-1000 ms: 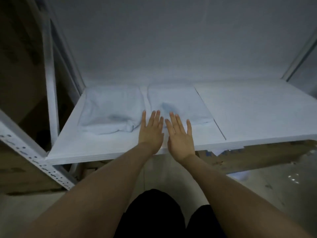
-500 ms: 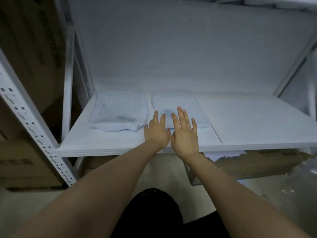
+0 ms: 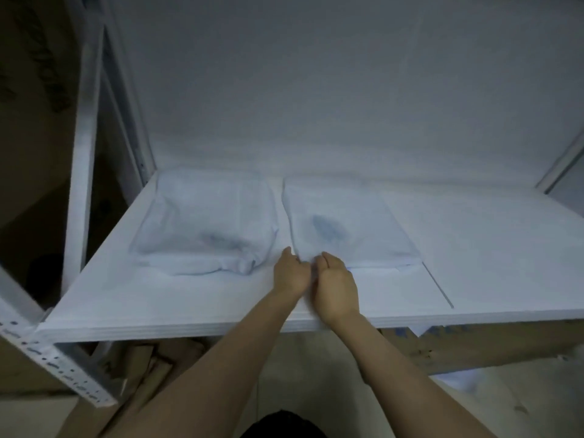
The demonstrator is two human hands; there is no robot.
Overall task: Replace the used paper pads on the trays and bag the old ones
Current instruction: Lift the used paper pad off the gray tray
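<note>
Both hands have curled since 0.5 s ago: the left hand (image 3: 292,273) and right hand (image 3: 336,287) now pinch the near edge of the flat, stained pale-blue paper pad (image 3: 344,226), at 12 o'clock on the white shelf board (image 3: 189,298). It looks light, limp, tearable; corners grip best. No legible writing.

Nothing readable is showing anywhere: the cardboard boxes (image 3: 474,349) under the shelf are carrying only blurred dark marks, too smeared to make out as letters, and the white pads and shelf board are showing no print.
</note>
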